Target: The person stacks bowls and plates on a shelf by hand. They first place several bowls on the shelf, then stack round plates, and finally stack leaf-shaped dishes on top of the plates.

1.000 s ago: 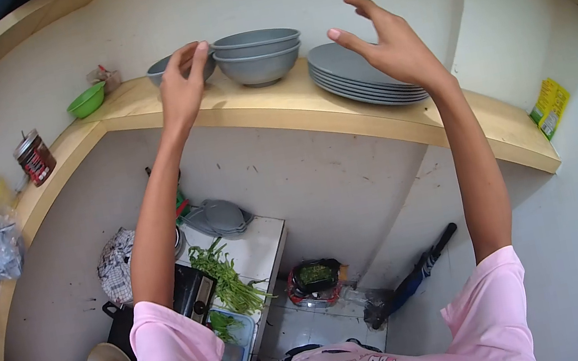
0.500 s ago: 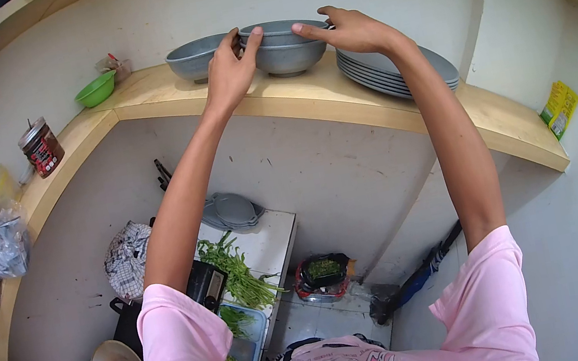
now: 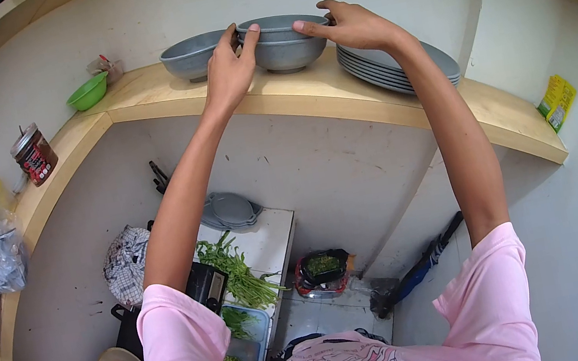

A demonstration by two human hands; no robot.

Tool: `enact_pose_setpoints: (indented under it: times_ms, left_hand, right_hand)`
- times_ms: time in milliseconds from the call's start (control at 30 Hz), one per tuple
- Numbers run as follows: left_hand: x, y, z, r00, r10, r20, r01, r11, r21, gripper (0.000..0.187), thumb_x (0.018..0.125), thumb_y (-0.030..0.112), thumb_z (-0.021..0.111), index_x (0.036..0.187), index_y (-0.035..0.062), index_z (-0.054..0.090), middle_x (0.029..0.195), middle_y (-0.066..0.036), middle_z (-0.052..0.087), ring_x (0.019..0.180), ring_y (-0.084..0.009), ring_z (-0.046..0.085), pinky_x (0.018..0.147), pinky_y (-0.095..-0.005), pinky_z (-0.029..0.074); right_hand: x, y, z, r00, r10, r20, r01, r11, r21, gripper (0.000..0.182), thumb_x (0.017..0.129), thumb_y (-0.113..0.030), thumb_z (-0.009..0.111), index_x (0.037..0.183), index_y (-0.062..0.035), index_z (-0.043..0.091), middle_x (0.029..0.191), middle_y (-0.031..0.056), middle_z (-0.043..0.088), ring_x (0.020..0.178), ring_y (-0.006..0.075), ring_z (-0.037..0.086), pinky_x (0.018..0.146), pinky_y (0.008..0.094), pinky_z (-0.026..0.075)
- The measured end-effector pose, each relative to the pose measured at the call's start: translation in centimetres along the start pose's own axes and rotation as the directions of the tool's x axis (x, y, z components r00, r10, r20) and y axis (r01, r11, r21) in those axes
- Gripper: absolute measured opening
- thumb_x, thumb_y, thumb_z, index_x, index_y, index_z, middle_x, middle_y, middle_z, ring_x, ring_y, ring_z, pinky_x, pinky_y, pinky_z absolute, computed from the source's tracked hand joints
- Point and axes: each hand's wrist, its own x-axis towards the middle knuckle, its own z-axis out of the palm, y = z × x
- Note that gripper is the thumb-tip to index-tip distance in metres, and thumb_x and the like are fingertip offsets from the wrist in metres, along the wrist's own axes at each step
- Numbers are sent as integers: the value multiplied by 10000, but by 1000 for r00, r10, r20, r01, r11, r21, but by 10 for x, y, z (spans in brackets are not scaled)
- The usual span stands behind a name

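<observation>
Holding the rim of the stacked bowls from two sides, both hands are reaching up to the shelf. The left hand is clamping on the left side of the stack, with its thumb lying on the front of the rim and its fingers going around the side. The right hand is clamping on the right side, its thumb pressing at the front of the upper bowl and its fingers reaching behind the rim. The stacked bowls are standing upright on the wooden shelf, one inside the other. On their left, a single bowl of the same grey colour is sitting near the left hand. On their right, the grey plates are lying in a pile, partly under the right arm. Farther left, a green bowl and a jar with a dark red label are resting on the shelf. At its right end, a yellow packet is leaning on the wall. Below, leafy greens are lying on the white worktop, beside a blue tray. A dark umbrella is leaning near the wall.
</observation>
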Motion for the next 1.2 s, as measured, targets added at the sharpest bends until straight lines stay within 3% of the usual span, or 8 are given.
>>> enact_pose_setpoints:
  times_ms: [100, 200, 300, 367, 533, 667, 867, 1200]
  left_hand:
    - [-20, 17, -11, 999, -1, -32, 0, 999, -44, 800, 1035, 530, 546, 1494, -117, 442, 1476, -326, 528, 1361, -404, 557, 1141, -426, 423]
    - [-56, 3, -30, 991, 106, -80, -120, 974, -192, 680, 1084, 441, 505, 1512, -83, 443, 1503, -267, 530, 1361, -366, 564, 1129, -420, 440]
    - [-128, -9, -52, 986, 105, -128, -144, 927, -346, 550, 1122, 352, 448, 1500, -47, 470, 1509, -201, 532, 1305, -307, 599, 1067, -409, 503]
    - [-183, -38, -63, 992, -68, -106, 23, 924, -382, 514, 1129, 332, 427, 1479, -40, 495, 1484, -189, 550, 1223, -280, 639, 1009, -396, 540]
    - [-339, -152, -74, 847, -531, -25, 489, 797, -354, 424, 1116, 285, 499, 1418, -3, 574, 1409, -154, 598, 1013, -214, 703, 883, -339, 578]
    - [-452, -193, -103, 711, -700, 66, 699, 692, -183, 424, 1112, 309, 517, 1398, 7, 599, 1336, -111, 663, 1000, -175, 702, 823, -296, 563]
    - [-558, -211, -135, 549, -832, 75, 829, 531, -175, 430, 1095, 342, 550, 1336, -1, 643, 1224, -117, 717, 971, -197, 725, 837, -309, 570]
    - [-577, -240, -130, 426, -904, 30, 880, 407, -243, 363, 1097, 307, 550, 1305, 30, 656, 1157, -91, 743, 933, -167, 708, 815, -302, 550]
  right_hand:
    - [-26, -30, -19, 999, 35, -27, -37, 996, -78, 1084, 872, -794, 592, 1368, 168, 535, 1296, 398, 608, 1247, 476, 618, 1041, 516, 501]
    - [-65, -46, -5, 870, -176, -460, 167, 984, -61, 789, 954, -588, 652, 1349, 91, 584, 1282, 305, 661, 1199, 450, 649, 1060, 500, 482]
    - [-129, -73, 31, 737, -246, -629, 405, 907, 119, 542, 962, -343, 712, 1342, 30, 611, 1293, 228, 684, 1184, 418, 664, 1104, 483, 449]
    - [-176, -78, 84, 763, -220, -608, 413, 889, 197, 443, 941, -193, 722, 1318, 20, 626, 1289, 223, 686, 1172, 390, 673, 1094, 472, 458]
    - [-275, -96, 253, 987, 91, -131, 10, 784, 620, 352, 965, -126, 685, 1287, 10, 648, 1223, 205, 713, 1123, 337, 698, 1011, 415, 510]
    - [-356, -113, 344, 950, 160, 267, -307, 624, 719, 317, 991, -142, 676, 1276, -2, 659, 1171, 181, 729, 1109, 272, 706, 954, 375, 532]
    - [-409, -119, 397, 849, 179, 497, -515, 495, 700, 305, 1002, -142, 661, 1268, 6, 666, 1185, 160, 740, 1099, 233, 714, 976, 365, 527]
    - [-356, -90, 471, 788, 125, 602, -597, 390, 701, 256, 1050, -168, 621, 1223, 17, 663, 1125, 119, 747, 1035, 163, 701, 919, 316, 541]
